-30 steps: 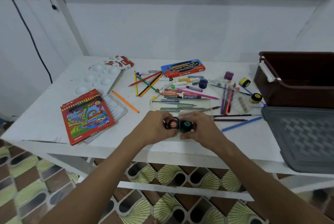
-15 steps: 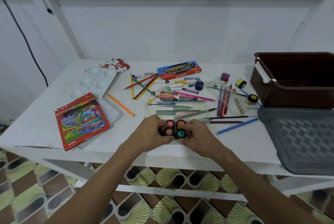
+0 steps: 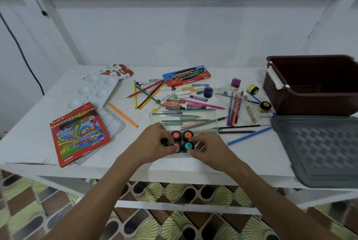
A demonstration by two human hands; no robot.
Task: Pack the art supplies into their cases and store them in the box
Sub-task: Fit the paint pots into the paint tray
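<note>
A home craft corner: white table (image 3: 242, 154) against a bare wall, patterned floor tiles (image 3: 174, 224) (fan motifs).

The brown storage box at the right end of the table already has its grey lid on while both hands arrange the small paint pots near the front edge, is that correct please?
Not quite. In the head view the brown storage box stands open; its grey lid lies flat on the table in front of it. The rest holds: the left hand and right hand arrange the small paint pots near the front edge.
</note>
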